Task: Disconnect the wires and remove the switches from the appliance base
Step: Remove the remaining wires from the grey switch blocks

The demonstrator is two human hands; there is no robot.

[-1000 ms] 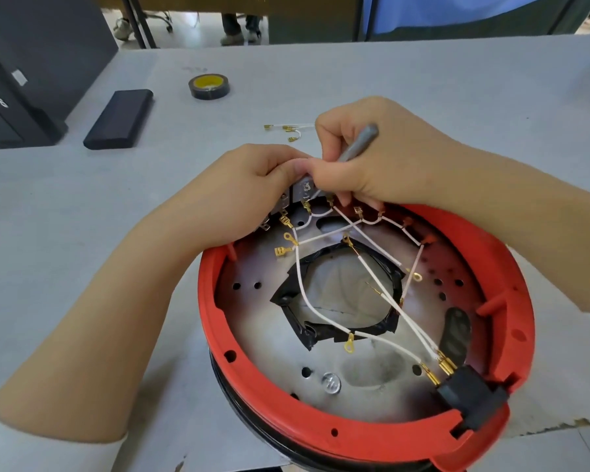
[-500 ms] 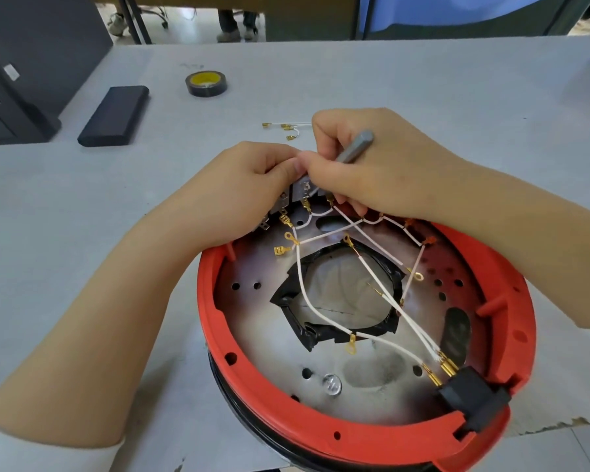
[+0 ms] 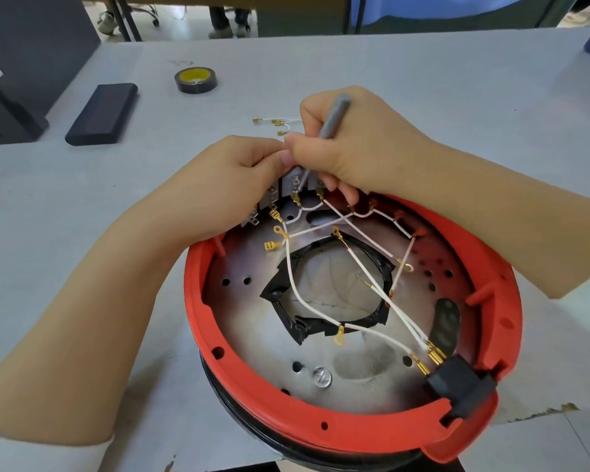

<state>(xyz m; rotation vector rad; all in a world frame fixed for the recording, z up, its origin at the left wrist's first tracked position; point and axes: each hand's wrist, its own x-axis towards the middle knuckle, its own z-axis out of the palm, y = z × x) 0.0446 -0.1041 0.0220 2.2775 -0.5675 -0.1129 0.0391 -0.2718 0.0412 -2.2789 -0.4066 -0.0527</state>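
change: over the last second the right hand point(image 3: 355, 148) tilts its grey tool point(image 3: 331, 127) more upright, tip kept at the switches point(image 3: 286, 189); the left hand point(image 3: 232, 185) hardly shifts.
meaning: probably still prying one terminal; no wire looks freshly freed.
left hand: fingers curled, pinching the switch block at the far rim.
right hand: closed around the grey tool, pen-style.
appliance base point(image 3: 321, 427): red ring on the desk point(image 3: 457, 97), just in front of the person, white wires point(image 3: 372, 284) still crossing it.
loose wires point(image 3: 276, 122): lying on the desk beyond the hands.
hidden: tool tip, the worked terminal and switch fronts are covered by fingers; the tool's type is unclear.
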